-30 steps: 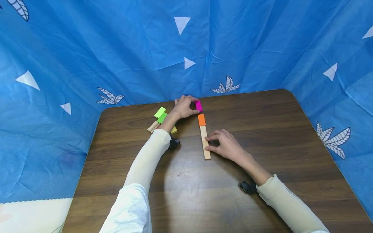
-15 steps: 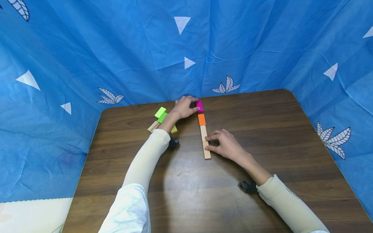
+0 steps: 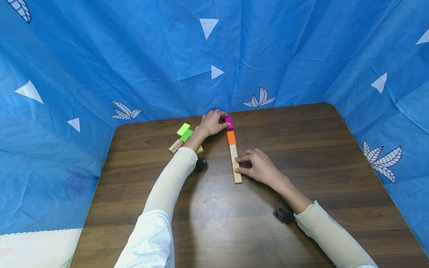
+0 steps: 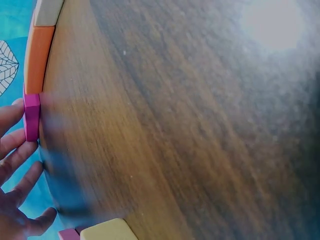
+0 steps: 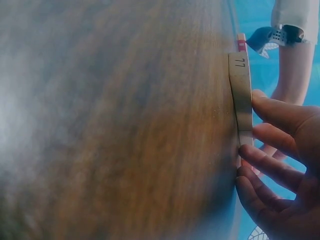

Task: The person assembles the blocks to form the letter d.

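Observation:
In the head view, my left hand [image 3: 212,123] pinches a magenta block [image 3: 229,122] lengthwise, with the thumb at its near end and a finger at its far end. The magenta block stands just beyond an orange block [image 3: 231,137]. Two plain wooden blocks [image 3: 233,152] continue the line toward me, end to end. At their joint, my right hand [image 3: 263,167] rests its thumb on the nearer plain block and its index finger on the farther one. In the right wrist view, the nearer plain block [image 5: 241,100] carries dark marks on its end; the remaining fingertips reach the table beside the row.
A loose cluster lies left of the row: a lime block [image 3: 183,129], a green block [image 3: 186,135], a plain block [image 3: 175,145] and a yellow block [image 3: 200,149], partly behind the left forearm. A blue curtain [image 3: 285,48] rises along the brown table's [image 3: 301,134] far edge.
The magenta block has shifted very slightly toward me, and my left thumb has moved a little up along it. My right hand and the other row blocks have stayed in place.

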Action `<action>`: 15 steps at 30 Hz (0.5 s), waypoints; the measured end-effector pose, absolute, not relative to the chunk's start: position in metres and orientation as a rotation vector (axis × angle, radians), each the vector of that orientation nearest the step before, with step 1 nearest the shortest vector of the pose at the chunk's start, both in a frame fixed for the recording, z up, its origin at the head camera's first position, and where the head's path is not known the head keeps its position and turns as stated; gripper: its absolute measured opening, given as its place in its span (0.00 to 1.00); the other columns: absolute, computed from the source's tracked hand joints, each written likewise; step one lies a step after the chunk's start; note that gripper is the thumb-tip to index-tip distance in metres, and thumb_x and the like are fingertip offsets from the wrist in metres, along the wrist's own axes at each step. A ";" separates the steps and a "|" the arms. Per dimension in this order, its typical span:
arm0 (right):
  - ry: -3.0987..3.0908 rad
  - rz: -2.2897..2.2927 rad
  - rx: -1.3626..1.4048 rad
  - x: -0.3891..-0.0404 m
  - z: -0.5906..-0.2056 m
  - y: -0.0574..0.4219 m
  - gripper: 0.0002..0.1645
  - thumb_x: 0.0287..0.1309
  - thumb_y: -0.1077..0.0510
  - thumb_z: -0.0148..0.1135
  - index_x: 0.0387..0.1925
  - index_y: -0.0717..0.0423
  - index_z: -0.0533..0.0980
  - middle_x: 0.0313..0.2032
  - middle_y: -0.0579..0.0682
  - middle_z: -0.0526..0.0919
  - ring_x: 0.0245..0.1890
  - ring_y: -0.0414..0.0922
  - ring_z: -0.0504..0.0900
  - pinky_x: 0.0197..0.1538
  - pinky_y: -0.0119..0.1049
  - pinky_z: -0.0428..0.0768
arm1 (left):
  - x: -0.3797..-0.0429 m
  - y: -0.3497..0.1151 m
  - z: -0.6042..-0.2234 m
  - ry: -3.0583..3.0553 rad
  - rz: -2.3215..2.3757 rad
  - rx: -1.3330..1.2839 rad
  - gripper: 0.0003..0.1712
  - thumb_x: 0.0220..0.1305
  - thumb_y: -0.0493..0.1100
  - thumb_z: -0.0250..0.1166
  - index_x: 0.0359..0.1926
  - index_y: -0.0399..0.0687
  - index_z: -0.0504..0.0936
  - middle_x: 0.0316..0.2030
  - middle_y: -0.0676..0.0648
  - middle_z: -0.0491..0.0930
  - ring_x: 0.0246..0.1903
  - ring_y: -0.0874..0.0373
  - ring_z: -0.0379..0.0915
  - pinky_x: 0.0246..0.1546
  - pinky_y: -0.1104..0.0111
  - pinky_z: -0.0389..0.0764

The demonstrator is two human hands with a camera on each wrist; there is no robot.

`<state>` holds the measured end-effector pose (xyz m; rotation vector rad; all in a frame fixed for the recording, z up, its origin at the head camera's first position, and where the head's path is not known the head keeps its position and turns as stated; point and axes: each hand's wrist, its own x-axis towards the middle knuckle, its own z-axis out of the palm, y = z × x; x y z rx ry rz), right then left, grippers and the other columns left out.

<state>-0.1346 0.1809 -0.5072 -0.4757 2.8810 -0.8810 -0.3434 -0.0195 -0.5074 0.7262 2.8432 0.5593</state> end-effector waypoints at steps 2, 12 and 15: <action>2.882 -0.878 -0.474 -0.134 -0.506 0.181 0.25 0.60 0.44 0.81 0.57 0.46 0.89 0.55 0.50 0.91 0.60 0.54 0.84 0.67 0.59 0.79 | -0.343 -0.020 -0.507 2.842 0.568 0.723 0.28 0.75 0.60 0.67 0.69 0.57 0.82 0.64 0.51 0.81 0.70 0.49 0.71 0.69 0.42 0.69; 2.878 -0.885 -0.467 -0.134 -0.506 0.179 0.25 0.60 0.44 0.81 0.57 0.47 0.89 0.56 0.50 0.91 0.62 0.55 0.83 0.68 0.60 0.78 | -0.338 -0.021 -0.504 2.833 0.562 0.753 0.28 0.75 0.60 0.68 0.69 0.57 0.82 0.63 0.51 0.82 0.70 0.49 0.72 0.72 0.42 0.68; 2.877 -0.887 -0.468 -0.134 -0.506 0.179 0.25 0.60 0.44 0.80 0.57 0.47 0.89 0.56 0.50 0.91 0.62 0.55 0.83 0.69 0.61 0.78 | -0.336 -0.022 -0.504 2.825 0.568 0.754 0.28 0.75 0.60 0.68 0.69 0.57 0.82 0.63 0.52 0.82 0.70 0.49 0.71 0.71 0.43 0.69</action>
